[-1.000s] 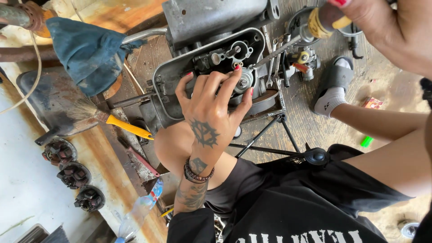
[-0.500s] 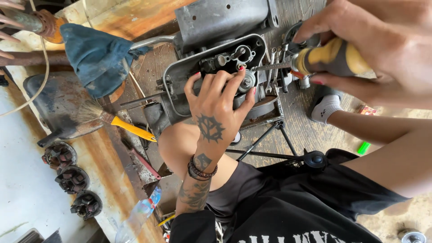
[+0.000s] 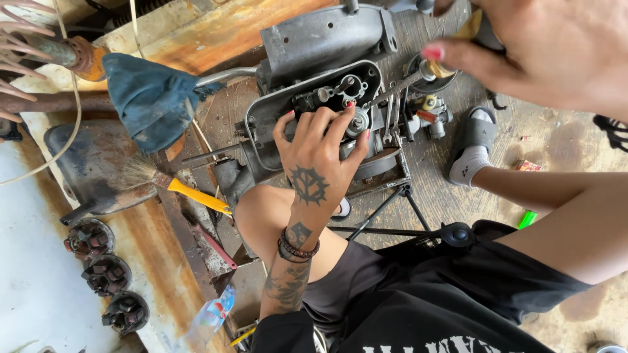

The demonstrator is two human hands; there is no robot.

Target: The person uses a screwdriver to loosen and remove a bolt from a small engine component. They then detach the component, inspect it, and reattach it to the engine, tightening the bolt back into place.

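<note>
Grey engine casing [image 3: 314, 85] under left hand [image 3: 320, 157]; right hand [image 3: 556, 52] seemingly grips screwdriver [image 3: 418, 75]

Screwdriver [image 3: 451, 55] handle under the right hand [image 3: 556, 52], both cut off above.

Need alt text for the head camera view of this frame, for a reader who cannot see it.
Seen from above, a tattooed left hand presses its fingers into the open grey engine casing, while the right hand holds a yellow-handled screwdriver aimed into it. A blue rag, a yellow-handled brush and three dark round parts lie to the left.
</note>
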